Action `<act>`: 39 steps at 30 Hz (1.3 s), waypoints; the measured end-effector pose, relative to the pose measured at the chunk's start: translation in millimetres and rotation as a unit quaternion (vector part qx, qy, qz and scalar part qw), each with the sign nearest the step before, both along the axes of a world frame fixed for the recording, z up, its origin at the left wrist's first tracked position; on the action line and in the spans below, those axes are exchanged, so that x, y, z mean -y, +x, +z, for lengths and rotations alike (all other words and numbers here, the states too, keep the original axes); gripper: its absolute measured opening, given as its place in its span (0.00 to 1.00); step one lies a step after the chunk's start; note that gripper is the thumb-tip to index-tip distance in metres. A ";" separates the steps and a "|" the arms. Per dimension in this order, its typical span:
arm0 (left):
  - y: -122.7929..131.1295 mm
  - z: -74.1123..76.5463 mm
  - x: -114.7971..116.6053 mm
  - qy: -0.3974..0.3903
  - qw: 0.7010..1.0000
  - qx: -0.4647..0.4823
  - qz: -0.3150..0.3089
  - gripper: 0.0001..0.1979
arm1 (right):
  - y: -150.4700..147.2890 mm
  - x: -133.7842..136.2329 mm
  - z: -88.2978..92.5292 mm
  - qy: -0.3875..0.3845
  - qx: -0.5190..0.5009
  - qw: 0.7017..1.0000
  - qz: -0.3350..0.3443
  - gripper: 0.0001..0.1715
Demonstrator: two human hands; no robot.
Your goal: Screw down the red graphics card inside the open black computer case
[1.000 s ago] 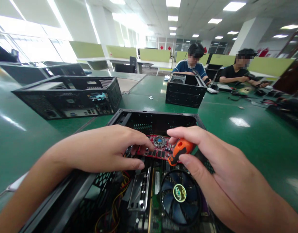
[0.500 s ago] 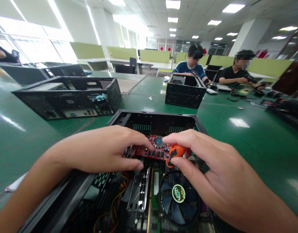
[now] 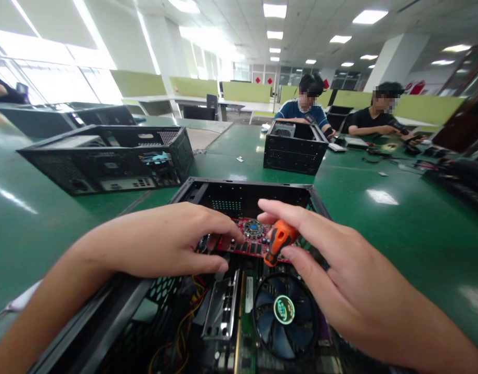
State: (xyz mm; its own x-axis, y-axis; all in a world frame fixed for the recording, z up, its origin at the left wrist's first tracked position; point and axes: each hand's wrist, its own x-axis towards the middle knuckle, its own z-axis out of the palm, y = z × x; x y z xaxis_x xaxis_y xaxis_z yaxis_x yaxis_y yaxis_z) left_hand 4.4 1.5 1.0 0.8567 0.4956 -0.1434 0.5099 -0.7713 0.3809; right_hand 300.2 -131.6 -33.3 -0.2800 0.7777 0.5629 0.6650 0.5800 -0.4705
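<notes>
An open black computer case (image 3: 254,183) lies in front of me with its inside showing. In its far part sits a red graphics card (image 3: 251,248) with a small round fan. My left hand (image 3: 172,239) reaches over the case's left side, fingertips at the card's left end and thumb stretched apart from them. An orange and black screwdriver (image 3: 280,240) is in my right hand (image 3: 336,265), its handle tilted between thumb and fingers while the index finger is raised off it. The shaft is hidden. Below the screwdriver is a black cooling fan (image 3: 284,311).
A metal bracket plate (image 3: 221,306) and loose cables (image 3: 188,324) lie inside the case at left. Other computer cases stand on the green table (image 3: 363,239), one at left (image 3: 106,166) and one ahead (image 3: 293,150). Two people sit at the far side.
My right hand's index finger has lifted and opened away from the screwdriver, and more of its handle shows, tilted differently. The left hand stays nearly in place.
</notes>
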 end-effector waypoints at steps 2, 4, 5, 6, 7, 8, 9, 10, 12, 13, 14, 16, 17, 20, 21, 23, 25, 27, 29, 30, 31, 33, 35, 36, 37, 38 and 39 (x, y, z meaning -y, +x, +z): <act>1.0 1.6 1.4 0.004 1.000 0.001 0.003 0.17 | 0.6 -1.0 -1.1 0.003 -0.002 1.000 0.011 0.20; 1.7 2.6 2.6 0.006 1.000 -0.003 0.006 0.15 | 0.9 -1.9 -1.8 0.003 -0.004 1.000 0.024 0.19; 1.9 2.8 3.0 0.007 1.000 -0.004 0.009 0.14 | 0.8 -2.1 -2.0 0.003 -0.006 0.999 0.033 0.18; 2.0 2.9 3.2 0.006 1.000 -0.007 0.012 0.14 | 0.4 -1.9 -2.1 0.003 -0.006 0.999 0.045 0.16; 1.9 2.8 3.3 0.004 1.000 -0.008 0.014 0.14 | 0.0 -1.5 -2.3 0.003 -0.006 0.998 0.057 0.15; 1.8 2.5 3.1 0.002 1.000 -0.009 0.016 0.15 | -0.5 -0.8 -2.6 0.010 -0.012 0.998 0.064 0.16; 1.6 2.3 2.8 0.000 1.000 -0.009 0.017 0.16 | -0.6 -0.2 -3.1 0.025 -0.025 0.997 0.061 0.17; 1.3 2.2 2.3 -0.002 1.000 -0.008 0.017 0.17 | -0.1 0.2 -3.7 0.047 -0.045 0.997 0.048 0.19; 0.7 2.0 1.1 -0.003 1.000 -0.005 0.020 0.19 | 3.6 -1.2 -5.4 0.093 -0.097 0.991 -0.009 0.20; 0.5 2.1 0.3 -0.002 1.000 -0.004 0.019 0.19 | 6.9 -3.4 -6.3 0.107 -0.119 0.986 -0.041 0.20; 0.2 2.1 -0.5 0.002 1.000 -0.007 0.024 0.20 | 10.9 -6.7 -7.4 0.110 -0.133 0.983 -0.065 0.19; -0.5 1.8 -1.9 0.006 1.000 -0.011 0.027 0.19 | 19.4 -15.5 -9.8 0.099 -0.143 0.981 -0.088 0.15; -1.0 1.4 -2.4 0.011 0.999 -0.013 0.027 0.19 | 23.1 -20.3 -11.2 0.094 -0.146 0.981 -0.089 0.14; -2.4 -1.4 -3.5 0.033 0.999 -0.012 0.031 0.20 | 28.7 -32.1 -15.4 0.088 -0.153 0.982 -0.071 0.13; -2.9 -2.7 -3.7 0.040 0.999 -0.011 0.032 0.21 | 29.0 -34.5 -16.4 0.088 -0.155 0.982 -0.063 0.13; -3.7 -5.1 -4.5 0.046 0.998 -0.010 0.031 0.21 | 28.9 -37.1 -17.4 0.086 -0.155 0.983 -0.053 0.13; -4.4 -6.8 -5.6 0.049 0.998 -0.011 0.030 0.21 | 29.2 -38.1 -17.1 0.084 -0.149 0.984 -0.047 0.12; -5.4 -7.7 -7.0 0.050 0.998 -0.012 0.032 0.22 | 30.2 -38.6 -16.1 0.080 -0.136 0.987 -0.042 0.12; -6.5 -7.9 -8.4 0.053 0.998 -0.010 0.034 0.22 | 31.2 -38.9 -14.9 0.079 -0.123 0.988 -0.040 0.12; -7.0 -8.0 -8.9 0.055 0.998 -0.009 0.035 0.22 | 31.4 -39.0 -14.5 0.082 -0.118 0.989 -0.041 0.13; -7.5 -8.2 -9.2 0.057 0.998 -0.008 0.035 0.22 | 31.6 -38.9 -14.2 0.085 -0.114 0.989 -0.042 0.13; -8.0 -9.0 -9.3 0.060 0.998 -0.007 0.033 0.22 | 31.5 -38.5 -14.1 0.093 -0.107 0.989 -0.048 0.13; -8.2 -10.0 -9.1 0.062 0.998 -0.005 0.029 0.21 | 31.7 -38.0 -14.3 0.104 -0.104 0.987 -0.058 0.13; -8.2 -10.5 -9.1 0.063 0.998 -0.003 0.026 0.21 | 31.9 -37.8 -14.3 0.109 -0.104 0.987 -0.064 0.13; -8.4 -10.9 -9.2 0.065 0.998 0.000 0.023 0.20 | 32.2 -37.7 -14.3 0.113 -0.102 0.986 -0.070 0.13; -8.6 -11.3 -9.6 0.066 0.998 0.003 0.021 0.20 | 32.6 -37.7 -14.1 0.116 -0.100 0.985 -0.074 0.13; -8.8 -11.6 -10.1 0.067 0.998 0.005 0.020 0.20 | 33.0 -37.7 -13.7 0.117 -0.095 0.986 -0.076 0.14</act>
State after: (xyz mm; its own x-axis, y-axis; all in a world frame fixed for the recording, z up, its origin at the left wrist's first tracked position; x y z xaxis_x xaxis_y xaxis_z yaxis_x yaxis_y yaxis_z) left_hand -4.4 11.6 -10.5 0.8371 0.5433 -0.0644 0.5375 -0.7948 0.2817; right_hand 333.1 -93.9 -47.0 -0.0418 0.6446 0.7634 0.6653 0.5880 -0.4600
